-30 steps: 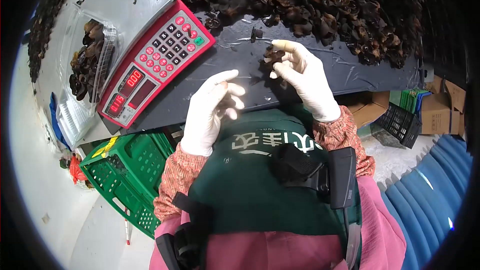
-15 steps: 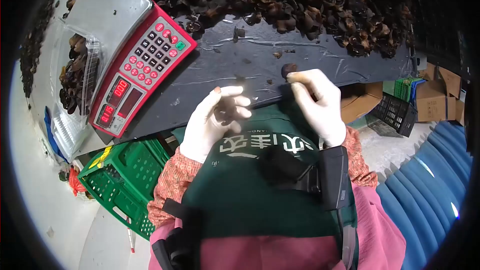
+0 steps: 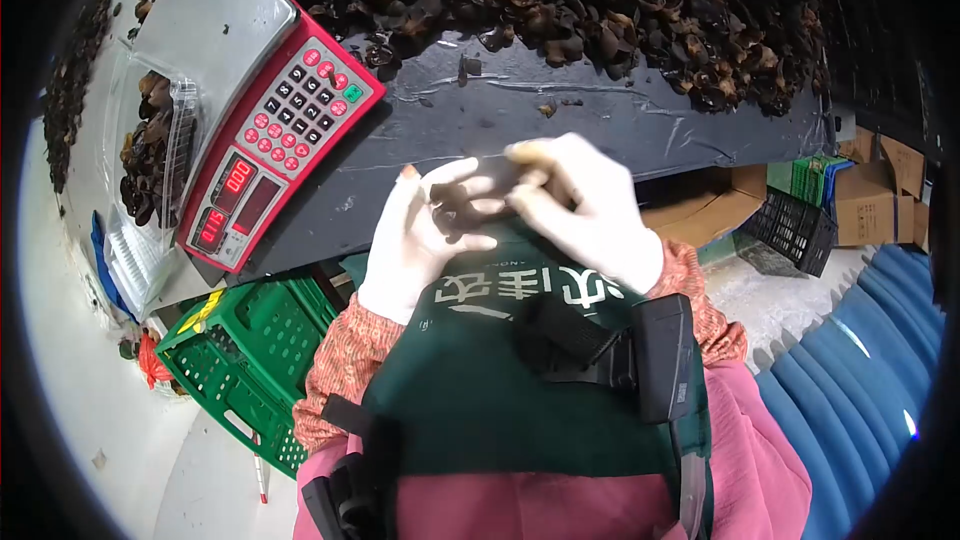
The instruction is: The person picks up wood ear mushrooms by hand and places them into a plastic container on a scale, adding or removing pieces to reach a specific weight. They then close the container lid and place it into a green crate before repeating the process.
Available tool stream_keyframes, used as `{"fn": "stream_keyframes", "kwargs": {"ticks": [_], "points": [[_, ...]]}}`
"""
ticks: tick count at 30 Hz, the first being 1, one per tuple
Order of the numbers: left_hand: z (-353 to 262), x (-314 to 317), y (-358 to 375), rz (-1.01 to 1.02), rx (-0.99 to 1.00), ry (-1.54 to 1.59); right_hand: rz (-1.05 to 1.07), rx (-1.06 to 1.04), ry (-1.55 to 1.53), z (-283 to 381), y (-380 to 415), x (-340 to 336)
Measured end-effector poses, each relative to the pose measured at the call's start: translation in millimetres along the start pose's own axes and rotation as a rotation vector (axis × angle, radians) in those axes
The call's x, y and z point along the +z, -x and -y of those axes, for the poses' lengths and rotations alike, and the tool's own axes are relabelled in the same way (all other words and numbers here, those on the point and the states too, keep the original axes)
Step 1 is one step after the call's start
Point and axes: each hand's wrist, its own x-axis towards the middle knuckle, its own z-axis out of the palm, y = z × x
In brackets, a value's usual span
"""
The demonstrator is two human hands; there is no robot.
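In the head view, both of my hands wear white gloves and meet over the near edge of the black-covered table (image 3: pixel 410 155). My left hand (image 3: pixel 400 245) is cupped, palm up, around dark wood ear mushroom pieces (image 3: pixel 458 212). Thumb and fingers of my right hand (image 3: pixel 590 205) pinch a dark, blurred wood ear piece close to the left fingertips. Beyond them, a broad pile of wood ear mushrooms (image 3: pixel 560 15) covers the back of the table.
A red digital scale (image 3: pixel 290 120) with a steel plate stands at left, beside a clear plastic tray (image 3: pixel 185 145) holding wood ears. Below are a green crate (image 3: pixel 240 360), cardboard boxes (image 3: pixel 865 200), a black crate (image 3: pixel 790 225) and blue ribbed material (image 3: pixel 850 370) at right.
My right hand has moved left from the table to my left hand, bringing a wood ear piece picked off the surface. The left hand has stayed nearly in place.
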Motion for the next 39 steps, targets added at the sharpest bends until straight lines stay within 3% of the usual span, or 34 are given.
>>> {"fn": "stream_keyframes", "kwargs": {"ticks": [2, 3, 6, 8, 12, 14, 19, 29, 36, 39], "points": [[0.8, -10.4, -1.5, 0.002, -0.04, 0.098, 0.129, -0.124, 0.027, 16.0, -4.4, 6.8], [0.0, -14.9, -0.1, -0.016, -0.05, 0.105, -0.078, -0.303, 0.012, 2.8, -4.4, 20.3], [-4.2, -17.0, 10.6, -0.157, -0.042, 0.11, -0.286, -0.377, 0.294, -29.0, -8.3, 28.7], [-2.6, -22.9, 16.6, -0.105, 0.036, 0.181, -0.067, -0.452, 0.516, -39.1, -10.9, 36.0], [-7.6, -31.4, 25.8, -0.077, 0.118, 0.168, 0.232, -0.551, 0.537, -39.7, -24.9, 76.5], [-9.2, -30.8, 25.7, -0.025, 0.129, 0.157, 0.172, -0.547, 0.567, -38.5, -46.8, 83.2], [-10.2, -18.1, 30.1, -0.07, 0.196, 0.155, -0.209, -0.31, 0.823, -45.4, -85.9, 71.5], [-10.6, -21.4, 24.9, -0.081, 0.193, 0.152, -0.186, -0.292, 0.839, -47.2, -21.2, 50.1], [-9.7, -17.8, 26.0, -0.085, 0.2, 0.105, -0.321, -0.303, 0.744, -52.0, -60.5, 55.5], [-9.4, -17.9, 26.9, -0.113, 0.22, 0.122, -0.264, -0.352, 0.729, -59.0, -55.0, 60.6]]}}
